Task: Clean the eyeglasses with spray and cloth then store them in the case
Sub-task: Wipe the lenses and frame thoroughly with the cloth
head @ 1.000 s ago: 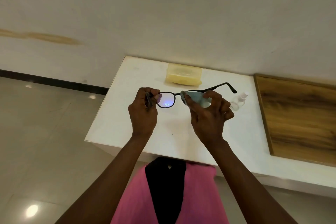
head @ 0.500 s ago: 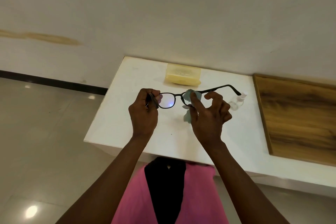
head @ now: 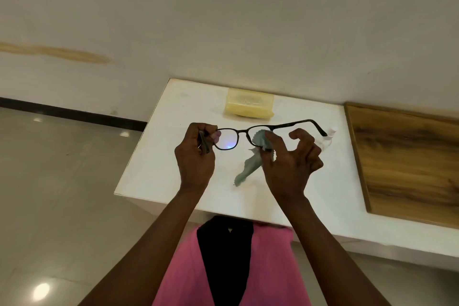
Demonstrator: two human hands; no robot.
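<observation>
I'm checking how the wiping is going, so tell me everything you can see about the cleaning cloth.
The cloth is a thin, soft-looking, pale grey-green piece with a pinked edge. The right hand pinches its upper part against one lens of the eyeglasses; the rest hangs loose below, above the white table.

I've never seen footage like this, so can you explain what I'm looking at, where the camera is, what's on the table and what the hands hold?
There is no machine here: a camera worn on a person's head looks down at their own two hands. The left hand grips one end of black-framed eyeglasses. The right hand pinches a pale green cleaning cloth against a lens. On the white table lie a closed yellow glasses case and a small clear spray bottle, partly hidden.
</observation>
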